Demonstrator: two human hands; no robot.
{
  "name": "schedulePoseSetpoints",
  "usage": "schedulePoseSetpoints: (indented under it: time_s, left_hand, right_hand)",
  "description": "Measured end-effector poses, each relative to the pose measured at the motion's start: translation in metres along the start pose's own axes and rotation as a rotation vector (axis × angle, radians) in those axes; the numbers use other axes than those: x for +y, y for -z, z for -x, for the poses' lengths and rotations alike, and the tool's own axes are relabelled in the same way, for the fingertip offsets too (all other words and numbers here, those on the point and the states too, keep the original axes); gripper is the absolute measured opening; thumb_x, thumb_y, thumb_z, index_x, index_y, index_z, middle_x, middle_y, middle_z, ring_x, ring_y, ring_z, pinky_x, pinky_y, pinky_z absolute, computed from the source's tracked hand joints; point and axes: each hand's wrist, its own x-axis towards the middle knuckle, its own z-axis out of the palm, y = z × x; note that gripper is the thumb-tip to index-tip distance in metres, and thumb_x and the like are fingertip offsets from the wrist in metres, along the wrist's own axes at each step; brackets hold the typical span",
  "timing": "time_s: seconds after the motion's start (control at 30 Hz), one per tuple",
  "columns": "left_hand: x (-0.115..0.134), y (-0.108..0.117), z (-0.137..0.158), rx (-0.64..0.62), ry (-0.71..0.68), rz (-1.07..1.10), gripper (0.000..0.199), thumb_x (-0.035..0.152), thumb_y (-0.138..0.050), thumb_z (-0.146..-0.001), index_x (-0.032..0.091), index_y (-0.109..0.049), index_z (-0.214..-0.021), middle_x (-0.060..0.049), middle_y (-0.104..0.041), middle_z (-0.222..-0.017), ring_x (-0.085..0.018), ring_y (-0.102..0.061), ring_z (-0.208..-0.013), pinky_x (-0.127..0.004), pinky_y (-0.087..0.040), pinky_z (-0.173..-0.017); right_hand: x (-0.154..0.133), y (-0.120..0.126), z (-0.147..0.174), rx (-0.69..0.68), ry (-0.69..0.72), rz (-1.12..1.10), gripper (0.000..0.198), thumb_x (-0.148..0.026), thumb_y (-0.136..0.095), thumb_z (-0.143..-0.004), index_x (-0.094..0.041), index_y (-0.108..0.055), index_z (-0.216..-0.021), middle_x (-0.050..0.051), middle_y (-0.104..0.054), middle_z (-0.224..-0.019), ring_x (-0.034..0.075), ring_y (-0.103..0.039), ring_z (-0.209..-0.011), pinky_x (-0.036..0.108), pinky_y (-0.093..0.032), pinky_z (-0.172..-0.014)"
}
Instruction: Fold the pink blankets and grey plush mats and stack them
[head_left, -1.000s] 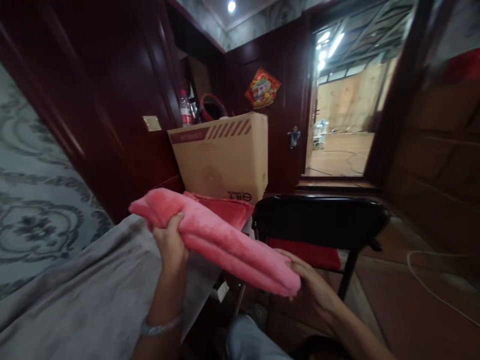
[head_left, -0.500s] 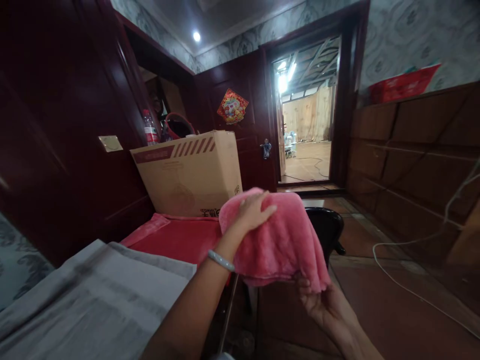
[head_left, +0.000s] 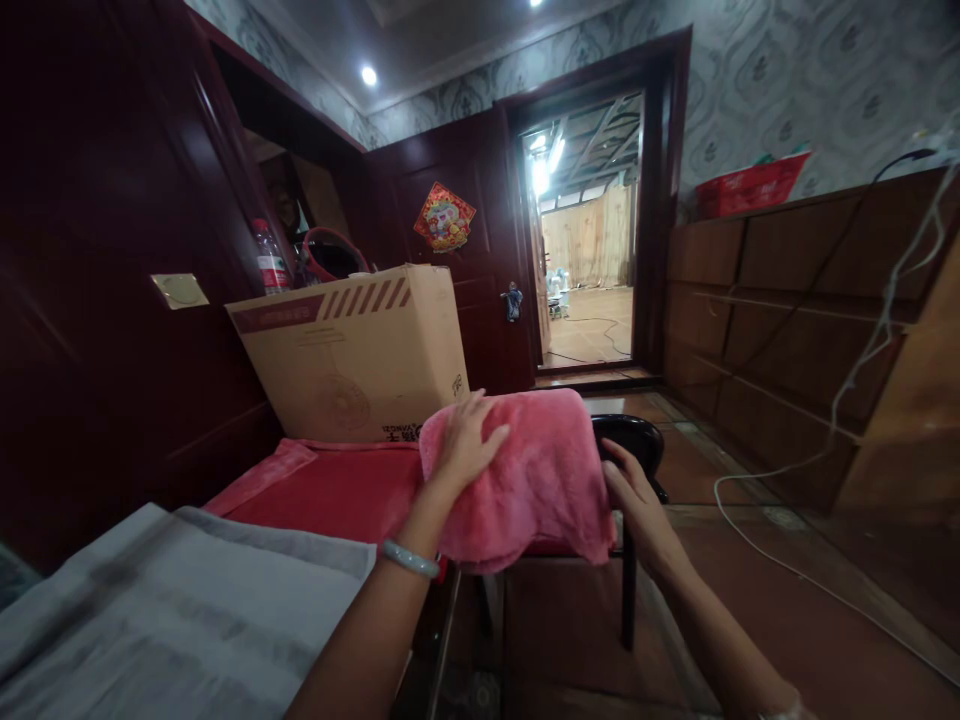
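A pink plush cloth (head_left: 536, 480), like a towel, lies in a rounded bundle over a black chair (head_left: 637, 440), its lower edge hanging down at the front. My left hand (head_left: 469, 440) rests on the cloth's left part with the fingers stretched out and the thumb apart; a pale bangle circles that wrist. At the cloth's right edge, my right hand (head_left: 630, 490) touches its side, beside the chair back. The fingers there are extended and apart. Most of the chair's seat is hidden under the cloth.
A cardboard box (head_left: 352, 360) stands on the red-covered surface (head_left: 345, 485) at left, near a grey cloth (head_left: 187, 610). A red basket (head_left: 754, 185) sits on wooden drawers (head_left: 787, 270) at right. A white cable (head_left: 787, 570) trails over the floor. An open doorway (head_left: 585, 330) lies ahead.
My right hand has let go of the cloth's lower front corner and moved up to its right side. The corner now hangs down. My left hand stays on top; the view has shifted slightly right.
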Motion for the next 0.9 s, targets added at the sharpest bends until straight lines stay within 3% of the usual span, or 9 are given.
schedulePoseSetpoints:
  time_s: [0.13, 0.2, 0.27, 0.33, 0.43, 0.57, 0.73, 0.9]
  left_hand:
    - [-0.035, 0.030, 0.013, 0.398, 0.328, 0.054, 0.035, 0.020, -0.077, -0.071, 0.021, -0.068, -0.105, -0.013, -0.063, -0.133, -0.031, -0.046, -0.139, -0.046, -0.025, -0.122]
    - [-0.053, 0.040, 0.022, 0.425, 0.500, 0.118, 0.033, 0.024, -0.079, -0.071, 0.019, -0.067, -0.101, -0.015, -0.068, -0.120, -0.032, -0.055, -0.129, -0.046, -0.035, -0.116]
    - [-0.066, 0.042, 0.030, 0.376, 0.576, 0.223, 0.027, 0.028, -0.081, -0.071, 0.018, -0.068, -0.092, -0.012, -0.072, -0.102, -0.030, -0.064, -0.113, -0.043, -0.044, -0.106]
    - [-0.071, 0.039, 0.034, 0.366, 0.549, 0.299, 0.022, 0.029, -0.081, -0.071, 0.018, -0.068, -0.085, -0.008, -0.072, -0.088, -0.026, -0.067, -0.099, -0.038, -0.049, -0.097]
    - [-0.068, 0.028, 0.028, 0.435, 0.430, 0.260, 0.015, 0.024, -0.077, -0.074, 0.019, -0.069, -0.086, -0.004, -0.071, -0.086, -0.022, -0.066, -0.091, -0.034, -0.050, -0.094]
    - [-0.056, 0.014, 0.017, 0.434, 0.366, 0.142, 0.013, 0.020, -0.072, -0.078, 0.021, -0.070, -0.090, -0.005, -0.071, -0.092, -0.023, -0.065, -0.094, -0.037, -0.047, -0.099]
    - [-0.045, 0.008, 0.017, 0.417, 0.329, 0.178, 0.019, 0.017, -0.073, -0.077, 0.022, -0.069, -0.095, -0.005, -0.072, -0.100, -0.024, -0.065, -0.101, -0.039, -0.045, -0.103]
    - [-0.041, 0.004, 0.011, 0.349, 0.243, 0.184, 0.023, 0.012, -0.071, -0.075, 0.023, -0.070, -0.095, -0.006, -0.072, -0.106, -0.025, -0.063, -0.111, -0.040, -0.042, -0.109]
  right_hand:
    - [-0.009, -0.023, -0.033, 0.047, 0.166, 0.288, 0.078, -0.068, -0.072, -0.064, -0.023, -0.057, -0.125, 0.006, -0.070, -0.100, 0.029, -0.065, -0.094, 0.045, -0.050, -0.091]
    - [-0.006, -0.030, -0.043, 0.059, 0.206, 0.322, 0.079, -0.067, -0.073, -0.063, -0.022, -0.054, -0.125, 0.007, -0.069, -0.102, 0.029, -0.065, -0.092, 0.047, -0.050, -0.090]
    - [-0.003, -0.033, -0.050, 0.043, 0.233, 0.270, 0.079, -0.064, -0.074, -0.065, -0.021, -0.052, -0.127, 0.008, -0.068, -0.105, 0.029, -0.064, -0.094, 0.046, -0.051, -0.089]
    - [-0.002, -0.034, -0.055, 0.034, 0.264, 0.199, 0.074, -0.059, -0.074, -0.068, -0.021, -0.052, -0.127, 0.009, -0.067, -0.110, 0.028, -0.064, -0.098, 0.044, -0.052, -0.090]
    - [-0.006, -0.029, -0.060, 0.079, 0.309, 0.171, 0.066, -0.053, -0.072, -0.071, -0.021, -0.054, -0.126, 0.007, -0.066, -0.109, 0.025, -0.063, -0.097, 0.042, -0.052, -0.090]
    - [-0.012, -0.013, -0.063, 0.138, 0.326, 0.201, 0.063, -0.050, -0.070, -0.074, -0.021, -0.053, -0.127, 0.007, -0.066, -0.104, 0.024, -0.063, -0.092, 0.041, -0.052, -0.086]
    - [-0.009, 0.005, -0.064, 0.073, 0.314, 0.246, 0.065, -0.054, -0.070, -0.074, -0.022, -0.052, -0.129, 0.009, -0.066, -0.111, 0.026, -0.064, -0.093, 0.042, -0.053, -0.086]
    - [0.000, 0.020, -0.068, 0.215, 0.401, 0.421, 0.063, -0.058, -0.063, -0.077, -0.023, -0.053, -0.129, 0.011, -0.063, -0.124, 0.029, -0.061, -0.106, 0.046, -0.047, -0.097]
